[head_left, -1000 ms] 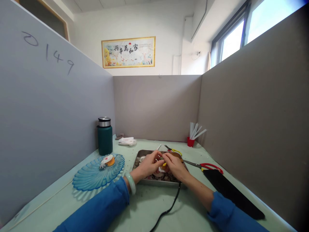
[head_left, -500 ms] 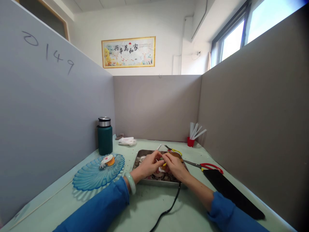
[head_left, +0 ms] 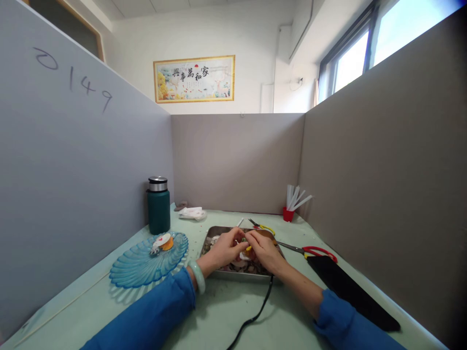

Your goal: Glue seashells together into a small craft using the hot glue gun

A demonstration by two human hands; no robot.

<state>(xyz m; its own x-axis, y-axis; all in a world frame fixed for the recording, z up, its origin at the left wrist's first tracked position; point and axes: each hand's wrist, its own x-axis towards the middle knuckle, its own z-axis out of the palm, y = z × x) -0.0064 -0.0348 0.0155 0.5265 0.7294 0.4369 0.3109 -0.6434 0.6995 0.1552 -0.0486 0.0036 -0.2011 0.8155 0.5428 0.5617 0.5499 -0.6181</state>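
Observation:
Both hands meet fingertip to fingertip over a metal tray [head_left: 233,275] filled with small mixed pieces that look like shells. My left hand [head_left: 226,249], with a pale green bangle at the wrist, has its fingers curled and pinched together. My right hand [head_left: 265,252] is bent the same way, its fingertips against those of the left. Something small sits between them, with a green bit showing; fingers cover most of it. Just below the fingertips is a small yellow piece [head_left: 249,248]. A black cord [head_left: 260,311] runs from the tray's front edge toward me.
To the left are a blue scalloped plate [head_left: 134,265] with small white and orange pieces and a green bottle [head_left: 158,211]. Red-handled scissors [head_left: 317,251], a black flat strip [head_left: 352,291], yellow-handled pliers [head_left: 268,228] and a red cup [head_left: 288,214] of white sticks lie right and behind.

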